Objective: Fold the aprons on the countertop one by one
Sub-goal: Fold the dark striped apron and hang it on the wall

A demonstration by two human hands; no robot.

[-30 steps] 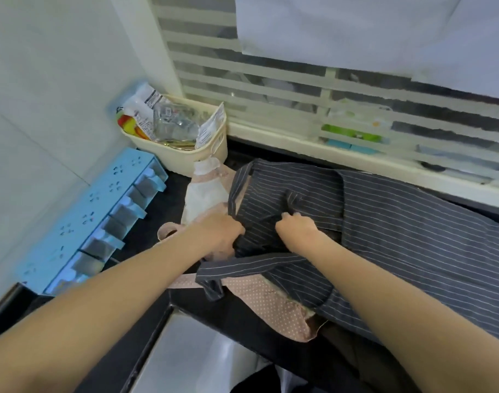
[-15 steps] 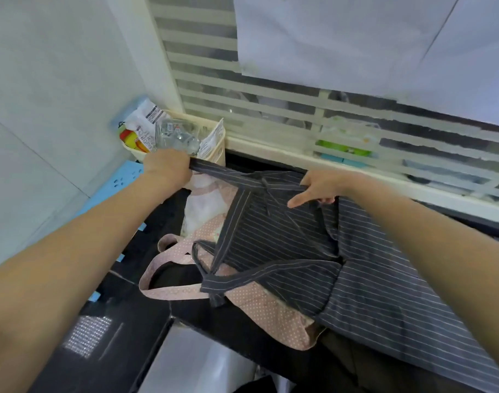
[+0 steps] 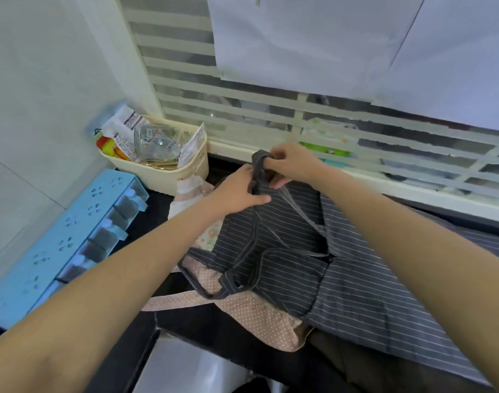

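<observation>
A dark grey pinstriped apron [image 3: 342, 285] lies spread over the black countertop [image 3: 185, 319], reaching to the right. Under its left part lies a pink dotted apron [image 3: 256, 316], with a pink strap trailing left. My left hand [image 3: 237, 191] and my right hand [image 3: 290, 163] meet above the striped apron's upper end. Both pinch its gathered neck strap [image 3: 258, 165], which loops up between them. A second grey strap hangs in a loop at the apron's lower left.
A cream basket [image 3: 183, 171] stuffed with packets stands in the back left corner. A light blue rack [image 3: 63, 239] runs along the left wall. A steel sink [image 3: 185, 367] lies at the near edge. A slatted window sill runs behind the counter.
My hands were wide apart, stretching the strap out; now they have come together above the apron with the strap doubled between them.
</observation>
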